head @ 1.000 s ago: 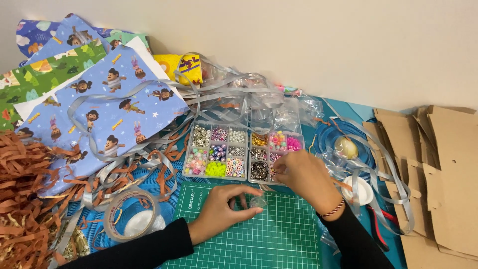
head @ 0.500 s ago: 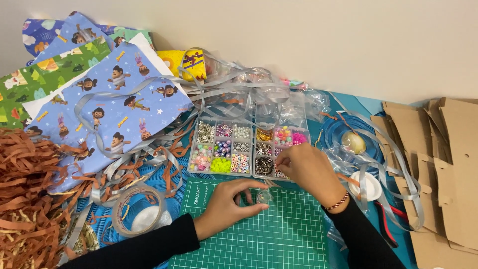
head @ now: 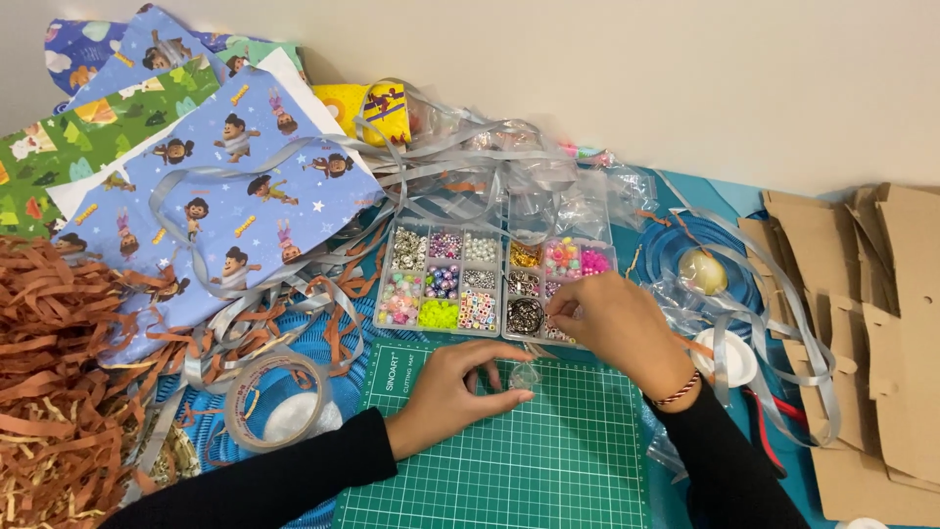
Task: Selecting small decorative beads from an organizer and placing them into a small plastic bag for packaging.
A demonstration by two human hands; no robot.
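From the head view, the left hand (head: 452, 390) pinched a small clear bead (head: 525, 376) over the green cutting mat (head: 509, 460), keeping it steady. At its two o'clock, the right hand (head: 609, 328) dipped curled fingers into the bead box (head: 494, 284); whether they gripped anything I could not tell.

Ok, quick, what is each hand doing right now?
Left hand: fingers closed on a small clear plastic piece over the green cutting mat.
Right hand: fingers pinched at the compartmented clear bead box; contents unclear.
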